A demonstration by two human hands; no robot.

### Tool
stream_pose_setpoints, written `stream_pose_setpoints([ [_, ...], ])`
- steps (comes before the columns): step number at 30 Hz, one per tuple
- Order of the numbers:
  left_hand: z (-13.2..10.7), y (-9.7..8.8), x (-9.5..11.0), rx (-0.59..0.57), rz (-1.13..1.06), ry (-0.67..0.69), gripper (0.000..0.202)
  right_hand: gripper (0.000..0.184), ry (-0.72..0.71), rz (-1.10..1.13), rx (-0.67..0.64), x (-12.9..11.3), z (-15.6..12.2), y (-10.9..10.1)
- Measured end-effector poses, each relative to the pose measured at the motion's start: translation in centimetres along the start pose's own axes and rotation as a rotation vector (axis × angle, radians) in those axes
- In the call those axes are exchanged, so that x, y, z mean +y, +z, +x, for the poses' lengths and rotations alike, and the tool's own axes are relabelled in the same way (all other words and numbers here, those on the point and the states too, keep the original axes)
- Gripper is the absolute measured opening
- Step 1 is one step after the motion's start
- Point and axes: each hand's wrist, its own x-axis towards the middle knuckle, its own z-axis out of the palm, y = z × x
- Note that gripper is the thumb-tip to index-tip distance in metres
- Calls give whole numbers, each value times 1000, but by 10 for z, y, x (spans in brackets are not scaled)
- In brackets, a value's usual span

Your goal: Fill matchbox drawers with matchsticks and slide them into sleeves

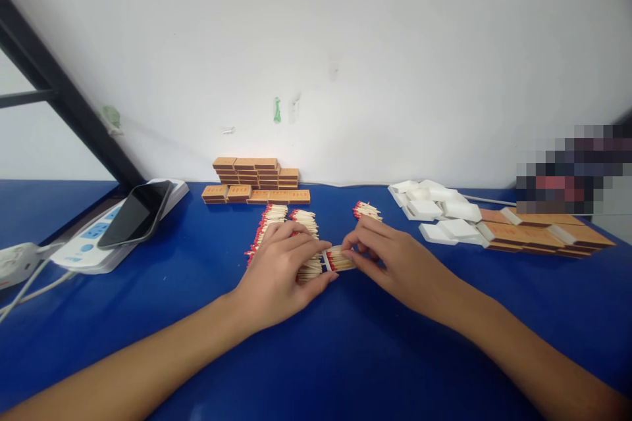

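A small white matchbox tray [326,262] holding red-tipped matches [340,259] lies on the blue table between my hands. My left hand [281,270] grips the tray's left end between thumb and index finger, the palm partly over piled matches. At the tray's right end, the thumb and fingertips of my right hand [390,253] are pinched together on the matches; that end of the tray is hidden behind them. Rows of loose matches [274,212] extend beyond my left hand. A smaller heap of matches [368,211] lies just past my right fingers.
Closed orange matchboxes [257,174] are stacked by the wall. To the right are white empty trays [429,200] and orange matchbox sleeves [538,233]. A phone [138,210] rests on a white power strip [91,247] at left, with cables beside a black metal frame [74,92].
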Motion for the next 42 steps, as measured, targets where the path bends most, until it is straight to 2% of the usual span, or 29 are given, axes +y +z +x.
stream_pose_setpoints([
  [3, 1, 0, 0, -2, 1, 13, 41, 11, -7, 40, 16, 3, 1, 4],
  [6, 2, -1, -2, 8, 9, 16, 41, 14, 26, 57, 81, 14, 3, -4],
  [10, 0, -2, -2, 20, 14, 15, 42, 20, 161, -145, 205, 46, 3, -24],
  [13, -1, -2, -1, 17, 16, 10, 42, 19, 287, -272, 126, 71, 1, -33],
  [16, -1, -1, -1, 16, 18, 8, 43, 21, 354, -296, 30, 85, -1, -29],
  [22, 0, -2, -2, 9, 15, 5, 43, 22, 377, -274, -2, 86, -3, -17],
  [27, -1, -2, -1, 4, 14, 2, 44, 22, 325, -256, 3, 81, -2, -27],
  [31, -1, -1, -2, -8, 18, 3, 43, 22, 268, -154, -91, 75, 0, -32],
  [34, 0, -1, -1, -11, 24, 4, 43, 20, 283, -122, -147, 72, 0, -33],
  [42, -1, -2, -1, -17, 8, 0, 44, 23, 333, -109, -184, 71, -1, -35],
])
